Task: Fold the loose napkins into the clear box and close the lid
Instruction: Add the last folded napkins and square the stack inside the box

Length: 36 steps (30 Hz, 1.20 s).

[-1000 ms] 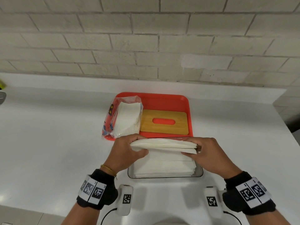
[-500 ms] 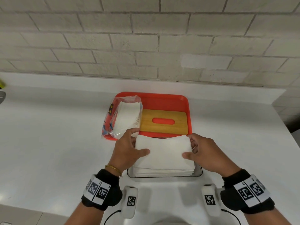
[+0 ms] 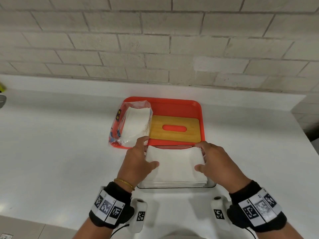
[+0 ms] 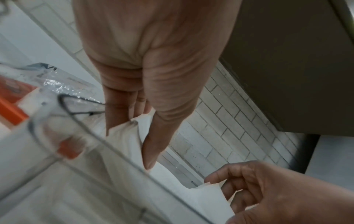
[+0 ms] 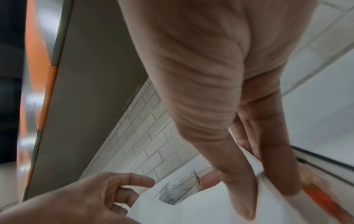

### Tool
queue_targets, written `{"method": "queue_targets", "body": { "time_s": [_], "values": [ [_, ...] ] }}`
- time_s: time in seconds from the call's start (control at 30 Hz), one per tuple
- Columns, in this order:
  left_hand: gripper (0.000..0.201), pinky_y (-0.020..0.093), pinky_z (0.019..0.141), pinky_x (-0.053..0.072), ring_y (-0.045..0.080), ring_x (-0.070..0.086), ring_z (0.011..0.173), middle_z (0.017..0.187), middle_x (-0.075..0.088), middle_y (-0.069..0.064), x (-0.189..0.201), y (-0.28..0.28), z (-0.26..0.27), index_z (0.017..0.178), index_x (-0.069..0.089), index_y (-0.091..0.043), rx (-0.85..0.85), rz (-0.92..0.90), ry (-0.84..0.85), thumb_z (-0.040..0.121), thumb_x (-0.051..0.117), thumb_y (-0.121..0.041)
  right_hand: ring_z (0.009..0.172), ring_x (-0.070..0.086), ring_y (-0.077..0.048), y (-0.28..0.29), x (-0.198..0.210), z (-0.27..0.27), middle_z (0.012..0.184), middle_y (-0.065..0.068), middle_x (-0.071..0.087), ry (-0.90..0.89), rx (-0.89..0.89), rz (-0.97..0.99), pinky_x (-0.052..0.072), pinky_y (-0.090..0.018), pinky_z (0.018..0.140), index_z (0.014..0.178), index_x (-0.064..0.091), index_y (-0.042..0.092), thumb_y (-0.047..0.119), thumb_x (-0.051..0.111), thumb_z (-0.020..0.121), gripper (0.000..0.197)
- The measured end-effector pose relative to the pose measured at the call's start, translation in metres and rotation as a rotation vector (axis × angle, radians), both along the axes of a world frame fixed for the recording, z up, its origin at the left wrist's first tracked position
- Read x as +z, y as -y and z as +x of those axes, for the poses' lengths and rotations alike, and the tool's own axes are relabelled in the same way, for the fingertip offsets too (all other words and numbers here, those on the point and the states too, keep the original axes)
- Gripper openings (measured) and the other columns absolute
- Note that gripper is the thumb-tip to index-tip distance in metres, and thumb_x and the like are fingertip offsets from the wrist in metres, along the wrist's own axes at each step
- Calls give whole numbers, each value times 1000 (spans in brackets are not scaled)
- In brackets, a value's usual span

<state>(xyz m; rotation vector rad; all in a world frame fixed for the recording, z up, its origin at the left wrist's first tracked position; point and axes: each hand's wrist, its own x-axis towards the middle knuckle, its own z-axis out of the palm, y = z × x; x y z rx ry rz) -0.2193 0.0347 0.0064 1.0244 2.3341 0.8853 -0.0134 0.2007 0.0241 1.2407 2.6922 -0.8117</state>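
Observation:
A stack of white napkins fills the clear box on the white counter and stands above its rim. My left hand is at the stack's left edge. Its thumb lies on top and its fingers run down the side inside the box wall, pinching the top napkins. My right hand pinches the right edge the same way, thumb on top of the napkins and fingers beneath. The bamboo lid, with an oval slot, lies flat in the orange tray just behind the box.
A plastic pack of napkins rests on the tray's left side, close to my left index finger. A brick wall rises behind the counter. The counter's front edge runs below my wrists.
One second ago both hands held the top napkins folded and lifted above the box. They have since laid them flat on the stack, and the hands now stay at the two side edges.

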Motion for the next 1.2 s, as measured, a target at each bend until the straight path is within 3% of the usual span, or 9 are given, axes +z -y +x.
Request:
{"method": "queue_targets", "body": {
  "time_s": [0.13, 0.27, 0.4, 0.53, 0.7, 0.93, 1.0, 1.07, 1.2],
  "values": [
    [82, 30, 92, 58, 17, 65, 103, 126, 59, -5, 3, 5, 1, 144, 49, -25, -37, -5, -193, 74, 92, -27, 110, 60, -14, 6, 5, 1, 133, 4, 45, 0, 47, 120, 52, -24, 91, 146, 48, 24, 23, 86, 82, 74],
    [58, 21, 86, 53, 15, 64, 105, 125, 61, -3, 5, 10, 2, 122, 69, -22, -132, 70, -373, 70, 94, -23, 115, 58, -6, 1, 4, 6, 128, 12, 48, -59, 126, 84, 51, -21, 95, 135, 62, 21, 16, 85, 84, 56],
    [47, 25, 96, 53, 7, 58, 111, 120, 62, -12, 6, 10, 9, 116, 71, -29, -306, 43, -316, 73, 90, -24, 112, 46, 6, 2, 0, 9, 133, 14, 52, -35, 227, 35, 34, -1, 91, 135, 65, 20, 23, 82, 88, 50],
    [48, 16, 102, 42, 3, 43, 129, 128, 54, -14, 3, 10, 13, 124, 69, -28, -402, -65, -283, 79, 85, -26, 129, 44, 6, 6, -7, 10, 147, 17, 45, -17, 240, 16, 20, 12, 87, 140, 63, 25, 33, 82, 87, 56],
    [50, 7, 99, 28, 2, 41, 131, 132, 52, -13, 0, 11, 11, 127, 67, -29, -400, -83, -289, 80, 85, -31, 140, 36, 4, 9, -12, 11, 152, 20, 40, -13, 251, 25, 19, 2, 99, 141, 61, 29, 38, 82, 85, 60],
    [53, 10, 104, 27, 2, 37, 136, 140, 48, -15, -2, 11, 9, 134, 63, -31, -417, -121, -266, 84, 80, -40, 146, 29, 0, 7, -11, 9, 158, 17, 36, 26, 259, 2, 20, -7, 107, 145, 57, 29, 40, 79, 89, 61],
    [49, 14, 109, 34, -1, 44, 130, 136, 53, -17, 5, 10, 2, 130, 66, -33, -444, -114, -246, 84, 80, -45, 146, 29, 1, 7, -11, 8, 158, 18, 35, 27, 258, -8, 19, -5, 105, 146, 57, 29, 40, 78, 89, 61],
    [39, 20, 100, 50, -6, 57, 111, 123, 63, -17, 15, 8, -10, 120, 72, -32, -416, -22, -201, 84, 81, -44, 145, 31, 2, 6, -12, 8, 156, 18, 37, 12, 261, -4, 19, -4, 104, 145, 57, 29, 40, 78, 90, 60],
    [11, 1, 77, 46, -15, 65, 81, 94, 72, -22, 33, 0, -54, 100, 79, -27, -87, 209, -175, 89, 80, -24, 140, 37, 3, 6, -10, 8, 153, 19, 41, -42, 245, 4, 22, -6, 105, 142, 60, 29, 39, 77, 91, 55]
  ]
}}
